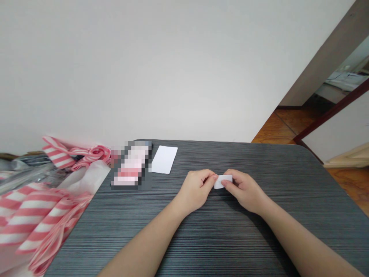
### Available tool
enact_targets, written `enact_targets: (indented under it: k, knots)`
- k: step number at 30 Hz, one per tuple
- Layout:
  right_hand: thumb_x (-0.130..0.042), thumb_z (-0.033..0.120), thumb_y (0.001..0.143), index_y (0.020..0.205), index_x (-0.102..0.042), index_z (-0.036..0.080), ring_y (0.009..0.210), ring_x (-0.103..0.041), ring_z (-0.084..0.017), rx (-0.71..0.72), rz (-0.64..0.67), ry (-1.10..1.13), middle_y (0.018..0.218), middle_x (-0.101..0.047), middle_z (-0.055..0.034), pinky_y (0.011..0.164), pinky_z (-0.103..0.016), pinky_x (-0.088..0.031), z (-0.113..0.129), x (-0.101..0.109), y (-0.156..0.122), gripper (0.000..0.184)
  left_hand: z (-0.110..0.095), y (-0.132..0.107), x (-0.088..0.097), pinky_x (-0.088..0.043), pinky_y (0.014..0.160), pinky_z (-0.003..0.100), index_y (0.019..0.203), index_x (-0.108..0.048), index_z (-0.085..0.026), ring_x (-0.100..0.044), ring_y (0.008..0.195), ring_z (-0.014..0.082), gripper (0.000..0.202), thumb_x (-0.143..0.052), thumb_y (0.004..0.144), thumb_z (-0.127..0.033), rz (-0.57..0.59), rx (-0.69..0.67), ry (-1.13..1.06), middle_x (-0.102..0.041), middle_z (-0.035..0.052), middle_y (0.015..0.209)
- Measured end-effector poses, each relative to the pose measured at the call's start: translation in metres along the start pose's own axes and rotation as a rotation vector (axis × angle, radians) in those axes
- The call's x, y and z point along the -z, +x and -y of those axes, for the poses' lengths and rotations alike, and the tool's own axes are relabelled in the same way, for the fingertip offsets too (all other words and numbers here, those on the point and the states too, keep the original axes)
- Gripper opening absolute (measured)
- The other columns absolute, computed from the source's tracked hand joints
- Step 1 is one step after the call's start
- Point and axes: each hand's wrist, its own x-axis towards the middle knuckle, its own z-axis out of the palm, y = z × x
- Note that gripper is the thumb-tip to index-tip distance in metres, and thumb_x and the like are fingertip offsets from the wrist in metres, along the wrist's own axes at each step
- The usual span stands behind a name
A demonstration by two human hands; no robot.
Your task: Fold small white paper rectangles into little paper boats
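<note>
Between my two hands is a small piece of white paper (220,180), held just above the dark table (184,238). My left hand (197,190) pinches its left end between thumb and forefinger. On the other side, my right hand (245,190) grips the right part, its thumb on the near face and its fingers behind. The fingers partly cover the paper, so its full shape does not show. A stack or sheet of white paper (164,159) with rounded corners lies flat on the table, beyond my left hand and apart from it.
A blurred-out flat object (131,163) lies at the table's far left. Red-and-white striped bags (37,207) and clear plastic are heaped beside the left edge. A white wall (173,69) stands behind the table; a doorway with wooden floor (268,129) is at right.
</note>
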Motion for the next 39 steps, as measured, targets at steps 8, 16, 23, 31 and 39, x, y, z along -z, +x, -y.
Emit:
enact_targets:
  k: [8,16,23,31,39]
  knots:
    - [-0.053,0.022,0.091,0.081,-0.061,0.019,0.069,-0.056,-0.016,-0.046,0.003,0.007,0.075,-0.061,-0.0002,0.065,-0.027,-0.041,0.0033,0.001,0.001,0.012,0.0009,-0.0004,-0.0009,-0.035,0.06,0.023,0.071,-0.062,-0.017,-0.052,0.061,0.0108,0.031,-0.047,0.095,-0.029,0.013,-0.012,-0.025,-0.059,-0.0026,0.064]
    - [-0.054,0.025,0.091,0.075,-0.058,0.019,0.064,-0.051,-0.014,-0.059,-0.005,0.042,0.068,-0.057,0.0018,0.06,-0.025,-0.037,0.0033,-0.001,0.0023,0.017,0.0019,-0.0004,-0.0045,-0.029,0.054,0.023,0.072,-0.063,-0.016,-0.045,0.058,0.0099,0.03,-0.052,0.093,-0.034,0.052,0.027,-0.019,-0.054,-0.0031,0.061]
    - [-0.054,0.023,0.091,0.075,-0.058,0.018,0.066,-0.052,-0.014,-0.045,0.012,0.052,0.07,-0.057,0.0012,0.061,-0.025,-0.037,0.0044,0.0001,0.0018,0.017,-0.0015,-0.0008,-0.0018,-0.032,0.055,0.023,0.075,-0.068,-0.016,-0.049,0.058,0.0104,0.031,-0.051,0.094,-0.034,0.08,0.064,-0.057,-0.06,-0.0025,0.063]
    - [-0.053,0.023,0.091,0.077,-0.059,0.018,0.068,-0.054,-0.015,-0.059,0.035,0.062,0.073,-0.059,0.0003,0.064,-0.026,-0.039,0.0035,0.0016,0.0006,0.016,-0.0021,-0.0003,0.0001,-0.035,0.056,0.022,0.069,-0.067,-0.017,-0.05,0.056,0.0097,0.033,-0.05,0.094,-0.03,0.074,0.043,-0.087,-0.06,-0.0031,0.059]
    - [-0.053,0.027,0.092,0.077,-0.059,0.018,0.067,-0.054,-0.015,-0.063,0.053,0.035,0.072,-0.059,0.0005,0.063,-0.026,-0.038,0.0019,0.0025,0.0003,0.018,0.0026,-0.0003,0.001,-0.037,0.058,0.022,0.08,-0.071,-0.018,-0.053,0.062,0.0111,0.026,-0.054,0.092,-0.033,0.044,0.04,-0.097,-0.065,-0.0018,0.068]
